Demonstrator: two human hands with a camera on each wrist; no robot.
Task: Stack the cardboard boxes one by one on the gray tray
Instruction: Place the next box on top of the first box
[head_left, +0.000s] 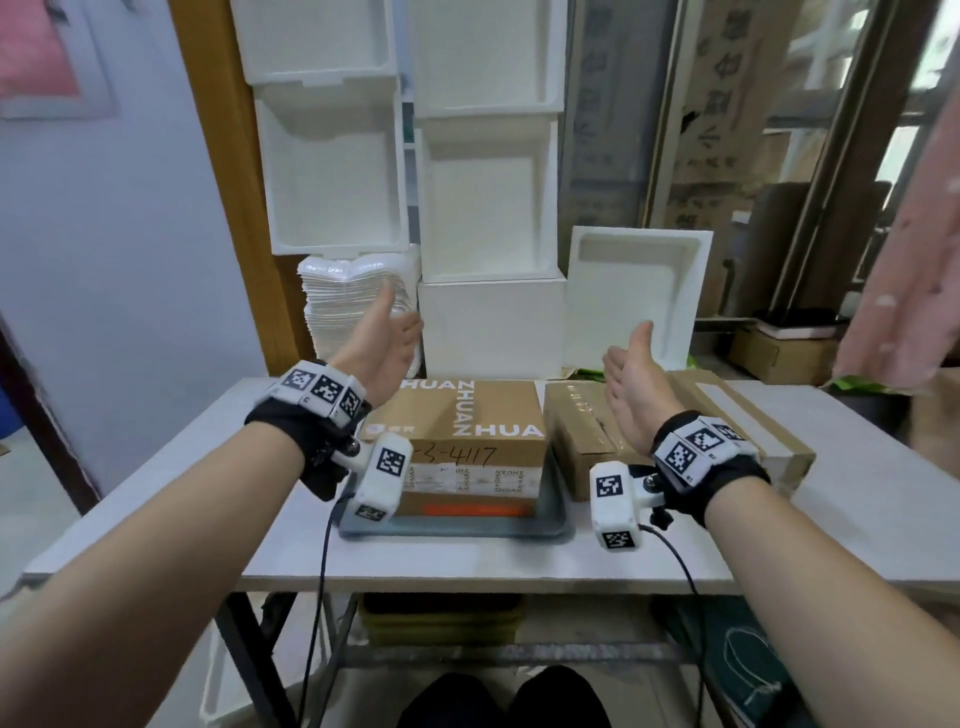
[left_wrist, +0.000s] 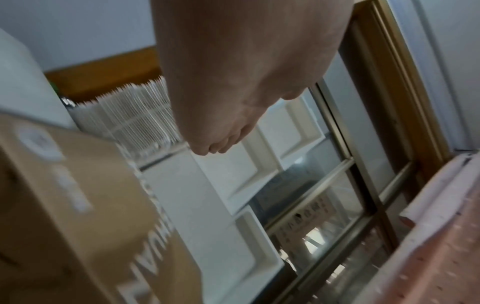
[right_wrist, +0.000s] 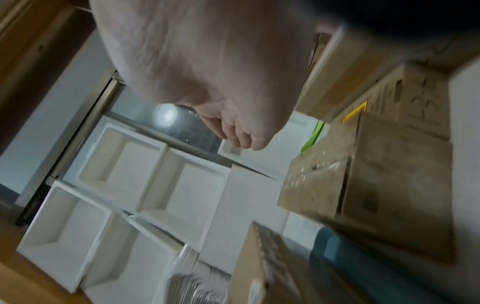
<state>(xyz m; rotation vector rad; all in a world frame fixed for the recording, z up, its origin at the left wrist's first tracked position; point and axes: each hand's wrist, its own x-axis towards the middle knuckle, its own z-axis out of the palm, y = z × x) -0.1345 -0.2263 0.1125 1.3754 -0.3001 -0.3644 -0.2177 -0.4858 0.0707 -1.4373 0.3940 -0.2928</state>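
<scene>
Cardboard boxes sit on the white table (head_left: 156, 499): the printed box (head_left: 467, 415) rests on the gray tray (head_left: 457, 527), apparently on top of another box (head_left: 467, 501), and the plain box (head_left: 587, 431) lies just beside the tray to its right. We hold our left hand (head_left: 382, 345) and right hand (head_left: 631, 387) raised above the boxes, palms facing each other, fingers straight, gripping nothing. White foam trays (head_left: 488, 202) stand stacked behind the table.
</scene>
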